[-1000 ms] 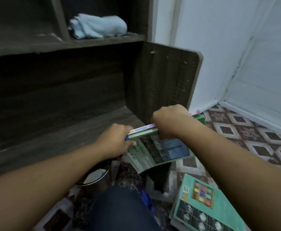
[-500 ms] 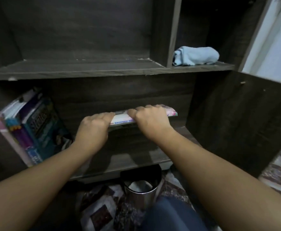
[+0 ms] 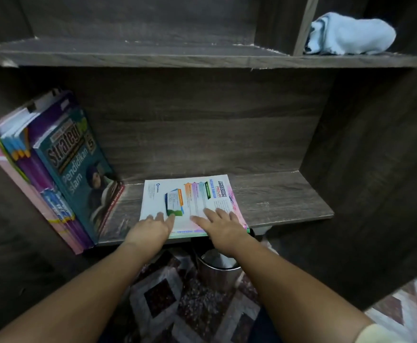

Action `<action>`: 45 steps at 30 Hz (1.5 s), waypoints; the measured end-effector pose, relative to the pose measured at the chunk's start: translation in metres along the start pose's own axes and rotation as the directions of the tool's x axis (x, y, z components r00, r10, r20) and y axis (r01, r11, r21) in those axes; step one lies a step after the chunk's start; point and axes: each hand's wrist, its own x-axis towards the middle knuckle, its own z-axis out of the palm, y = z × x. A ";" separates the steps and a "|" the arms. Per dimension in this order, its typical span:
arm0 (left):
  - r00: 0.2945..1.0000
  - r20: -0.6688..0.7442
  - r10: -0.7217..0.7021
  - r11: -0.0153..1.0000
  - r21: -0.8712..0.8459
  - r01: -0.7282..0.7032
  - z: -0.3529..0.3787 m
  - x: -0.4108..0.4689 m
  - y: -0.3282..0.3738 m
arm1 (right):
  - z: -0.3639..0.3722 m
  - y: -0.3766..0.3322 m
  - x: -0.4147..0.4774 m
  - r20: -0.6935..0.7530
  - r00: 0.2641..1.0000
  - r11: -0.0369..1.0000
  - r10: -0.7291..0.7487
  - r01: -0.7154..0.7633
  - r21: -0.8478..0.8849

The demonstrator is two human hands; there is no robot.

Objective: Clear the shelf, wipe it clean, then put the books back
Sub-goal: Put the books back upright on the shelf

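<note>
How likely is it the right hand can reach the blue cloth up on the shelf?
Probably yes: the right hand lies flat on the book, gripping nothing, and the cloth sits in an open-fronted compartment.

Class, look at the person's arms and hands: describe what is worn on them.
Both forearms are bare. The left hand and right hand show no gloves, watch or bracelets. A pale cream sleeve edge shows at the right arm's upper end.

Head view, close, facing down at shelf [image 3: 276, 201]
</note>
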 end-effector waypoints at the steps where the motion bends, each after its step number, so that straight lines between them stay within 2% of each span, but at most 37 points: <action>1: 1.000 0.009 -0.008 1.000 -0.011 0.008 0.002 0.003 0.000 | 0.003 0.003 0.000 0.008 1.000 1.000 0.006 -0.006 0.024; 6: 0.994 0.111 -0.007 0.991 -0.133 0.022 -0.013 0.017 -0.008 | 0.000 0.019 0.019 0.053 0.999 0.996 -0.001 -0.004 0.087; 10: 0.997 0.055 -0.055 0.995 -0.084 0.059 -0.013 0.018 -0.001 | -0.012 0.024 0.027 0.083 0.996 0.999 -0.035 0.034 0.009; 15: 0.999 0.019 -0.030 0.999 -0.043 0.031 -0.010 0.011 -0.003 | -0.012 0.021 0.028 0.069 0.996 0.998 -0.050 0.053 -0.041; 19: 0.984 0.168 -0.053 0.994 -0.087 0.069 -0.025 0.010 -0.003 | -0.028 0.014 0.023 0.143 0.989 0.996 -0.022 0.034 -0.081; 21: 0.976 0.213 -0.046 0.997 -0.049 0.058 -0.038 0.007 0.003 | -0.036 0.018 0.010 0.085 0.996 0.993 0.000 0.010 -0.119; 24: 0.997 0.076 0.020 0.999 0.039 -0.023 -0.063 0.005 0.020 | -0.048 0.037 -0.028 -0.057 0.996 0.997 0.066 -0.069 -0.047; 27: 0.989 -0.073 0.131 0.991 -0.009 -0.132 -0.093 0.009 0.062 | -0.054 0.067 -0.078 -0.055 0.986 0.987 0.159 -0.160 0.002; 32: 0.897 -0.145 0.418 0.907 0.016 -0.420 -0.139 0.015 0.172 | -0.035 0.126 -0.167 0.053 0.937 0.935 0.344 -0.348 0.076; 36: 0.770 -0.161 0.617 0.786 0.076 -0.614 -0.162 0.009 0.271 | -0.001 0.173 -0.248 0.141 0.863 0.859 0.486 -0.501 0.106; 42: 0.617 -0.086 0.782 0.623 0.120 -0.773 -0.166 -0.003 0.390 | 0.083 0.228 -0.358 0.273 0.727 0.740 0.630 -0.668 0.073; 45: 0.575 -0.060 0.816 0.577 0.149 -0.803 -0.154 -0.007 0.430 | 0.118 0.239 -0.388 0.337 0.678 0.697 0.654 -0.713 0.081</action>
